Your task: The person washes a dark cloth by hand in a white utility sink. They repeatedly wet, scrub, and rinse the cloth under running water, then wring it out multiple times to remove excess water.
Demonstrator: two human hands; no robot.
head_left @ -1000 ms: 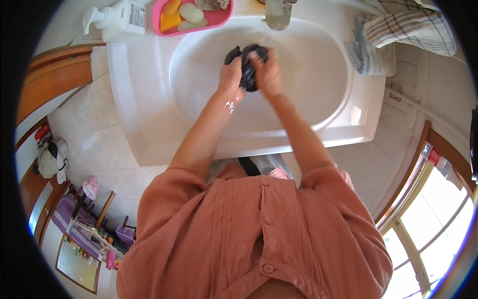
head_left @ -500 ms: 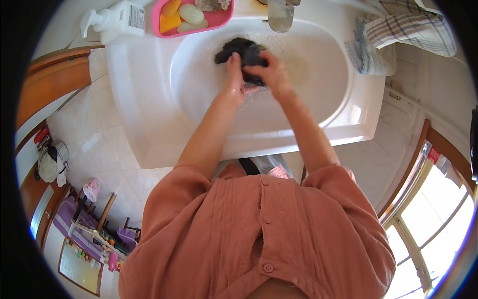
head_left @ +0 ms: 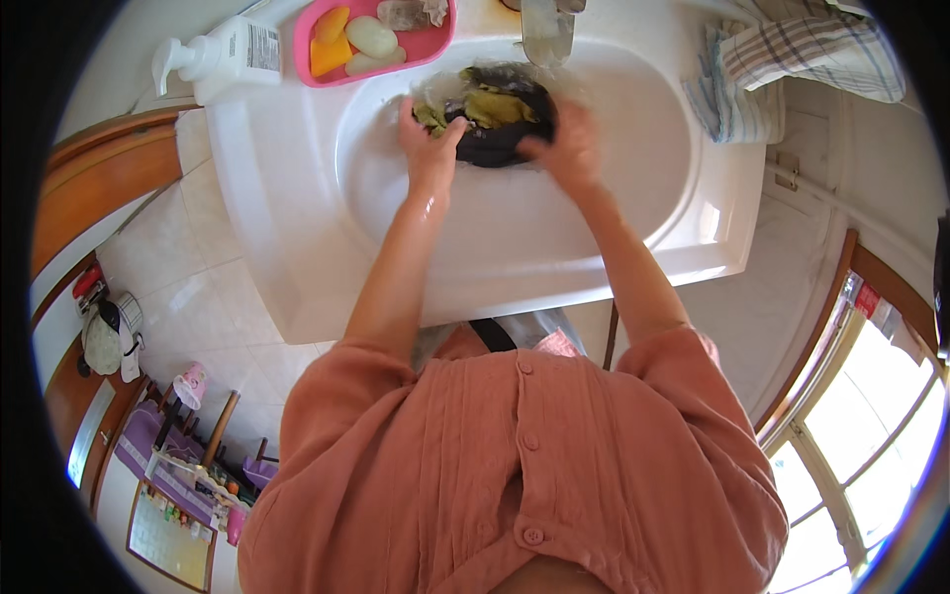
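A wet black cloth item [head_left: 495, 147] with olive-green fabric [head_left: 497, 109] showing inside lies spread in the white washbasin [head_left: 554, 213]. It could be a cap or a small garment; I cannot make out which. My left hand [head_left: 429, 148] grips its left edge, thumb on top and fingers around the side. At the right edge is my right hand [head_left: 572, 148], thumb and fingers apart and smeared by motion, so I cannot see whether it holds the fabric. Clear water ripples around the cloth under the metal tap [head_left: 547, 35].
A pink soap tray [head_left: 307, 64] with yellow and pale soap bars stands on the basin's back left rim, beside a white pump bottle [head_left: 237, 57]. Towels [head_left: 792, 64] hang at the right. A window [head_left: 871, 445] is at the lower right.
The bunched black cloth has been opened out, and its olive-green side shows now. My hands have moved apart, the left one leftward and the right one slightly rightward.
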